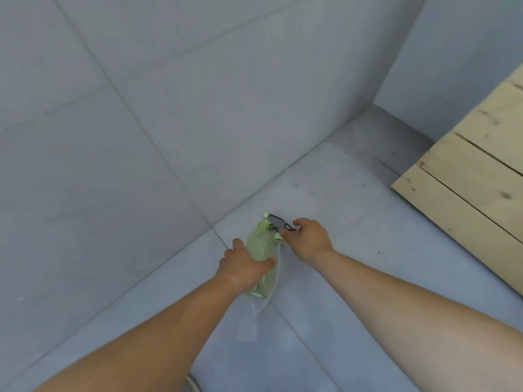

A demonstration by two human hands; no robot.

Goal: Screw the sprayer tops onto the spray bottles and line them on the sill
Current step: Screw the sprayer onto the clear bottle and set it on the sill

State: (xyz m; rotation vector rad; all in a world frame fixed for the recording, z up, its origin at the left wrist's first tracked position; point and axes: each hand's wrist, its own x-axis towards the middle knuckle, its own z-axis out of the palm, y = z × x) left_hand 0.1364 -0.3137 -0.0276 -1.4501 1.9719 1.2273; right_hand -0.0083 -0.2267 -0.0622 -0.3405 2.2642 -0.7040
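A translucent green spray bottle [261, 247] stands on the grey tiled floor near the wall. My left hand [243, 264] wraps around its body from the left. On its neck sits a sprayer top [276, 222] with a dark grey head and a pale green nozzle. My right hand [308, 239] pinches the rear end of that sprayer top between thumb and fingers. A thin clear dip tube [278, 267] runs down the bottle's right side. Whether the top is threaded tight cannot be told.
A grey tiled wall [141, 108] rises just behind the bottle. A pale wooden slatted panel [475, 176] lies at the right. A light cord end [192, 381] shows at the bottom edge, between my forearms.
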